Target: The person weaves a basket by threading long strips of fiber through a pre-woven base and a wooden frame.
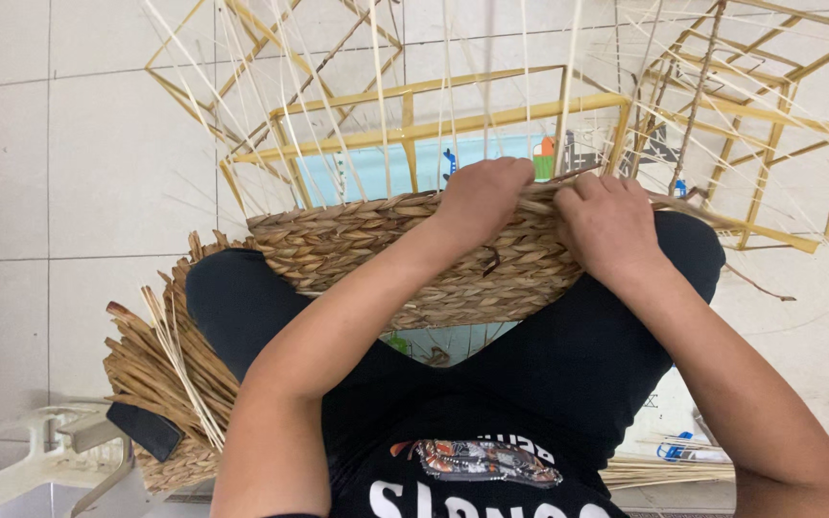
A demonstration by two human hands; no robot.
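A half-woven basket [367,249] of braided brown straw rests on my knees, over my dark trousers. Its yellow bamboo frame [453,120] rises beyond the woven band, with thin pale upright strips [381,86] fanning out from it. My left hand [482,197] presses on the top edge of the weave near the middle, fingers curled over the braided straw rope. My right hand [606,221] grips the same top edge just to the right, fingers closed on the braid. The two hands are a few centimetres apart.
A bundle of loose braided straw [160,374] lies at my left on the tiled floor. Two more bare bamboo frames stand behind, one at the left [242,58] and one at the right [769,115]. A white plastic stool [40,456] sits at the lower left.
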